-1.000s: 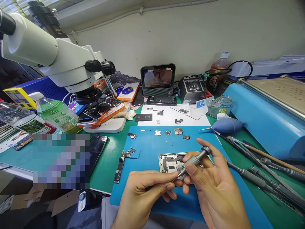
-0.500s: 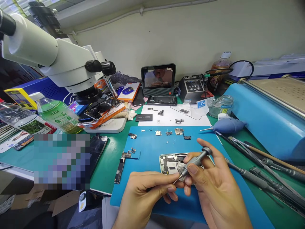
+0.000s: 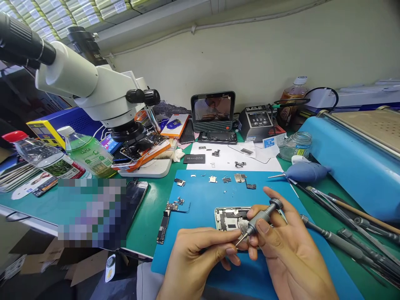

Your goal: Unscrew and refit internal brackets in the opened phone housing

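A grey precision screwdriver (image 3: 260, 221) slants down to the left in my right hand (image 3: 290, 246), gripped between thumb and fingers, its index finger raised by the cap. My left hand (image 3: 203, 254) is closed in a pinch around the thin tip of the screwdriver; whether a tiny part is also between those fingers is hidden. Just behind both hands lies an opened phone housing (image 3: 223, 213) on the blue mat (image 3: 200, 225), partly covered by my fingers. A narrow logic board (image 3: 163, 227) rests at the mat's left side.
Small phone parts (image 3: 240, 178) line the mat's back, with a black battery (image 3: 194, 158) on white paper behind. To the left stand a microscope (image 3: 109, 98) and bottles (image 3: 89, 152). An air blower (image 3: 306, 171) and several tools (image 3: 346, 246) lie right, beside a blue machine (image 3: 353, 162).
The whole view has shifted, so everything appears slightly lower and further right. Both hands keep their hold on the screwdriver, nearly unchanged in pose.
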Demonstrator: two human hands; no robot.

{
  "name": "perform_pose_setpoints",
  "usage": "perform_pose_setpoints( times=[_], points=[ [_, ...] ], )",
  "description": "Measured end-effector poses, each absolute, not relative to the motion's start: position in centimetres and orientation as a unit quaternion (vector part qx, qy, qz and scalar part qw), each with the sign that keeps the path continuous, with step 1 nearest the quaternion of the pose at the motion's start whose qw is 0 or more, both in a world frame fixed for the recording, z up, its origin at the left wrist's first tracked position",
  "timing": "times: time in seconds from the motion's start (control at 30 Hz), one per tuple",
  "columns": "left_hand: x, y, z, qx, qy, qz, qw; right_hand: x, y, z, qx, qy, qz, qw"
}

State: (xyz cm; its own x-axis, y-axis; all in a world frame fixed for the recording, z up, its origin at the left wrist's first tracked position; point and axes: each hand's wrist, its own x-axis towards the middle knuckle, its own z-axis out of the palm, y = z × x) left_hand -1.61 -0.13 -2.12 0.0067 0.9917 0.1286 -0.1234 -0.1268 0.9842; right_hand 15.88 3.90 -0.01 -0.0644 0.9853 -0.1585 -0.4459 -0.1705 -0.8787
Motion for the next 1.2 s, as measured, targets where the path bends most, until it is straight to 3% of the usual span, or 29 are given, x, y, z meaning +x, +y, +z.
perform_pose_setpoints(
  times=[0.17, 0.27, 0.37, 0.53, 0.83, 1.2],
  points=[
    [-1.5, -0.5, -1.9, 0.499, 0.459, 0.584, 0.446, 16.0, 4.2, 0.2, -0.405, -0.296, 0.642, 0.58],
    [-2.2, -1.9, -1.5, 0.511, 0.548, 0.574, 0.331, 15.7, 4.3, 0.5, -0.412, -0.255, 0.63, 0.607],
    [-3.3, -2.9, -1.5, 0.594, 0.639, 0.459, 0.171, 15.4, 4.2, 0.9, -0.409, -0.239, 0.622, 0.623],
    [-3.9, -1.9, -2.4, 0.709, 0.657, 0.242, 0.081, 15.4, 3.6, 1.2, -0.426, -0.265, 0.603, 0.62],
    [-3.1, -0.4, -2.2, 0.708, 0.645, 0.243, 0.155, 14.3, 2.8, 1.7, -0.518, -0.451, 0.437, 0.581],
    [-4.1, -1.3, -1.7, 0.696, 0.591, 0.315, 0.26, 12.7, 1.6, 0.9, -0.534, -0.518, 0.374, 0.553]
  ],
)
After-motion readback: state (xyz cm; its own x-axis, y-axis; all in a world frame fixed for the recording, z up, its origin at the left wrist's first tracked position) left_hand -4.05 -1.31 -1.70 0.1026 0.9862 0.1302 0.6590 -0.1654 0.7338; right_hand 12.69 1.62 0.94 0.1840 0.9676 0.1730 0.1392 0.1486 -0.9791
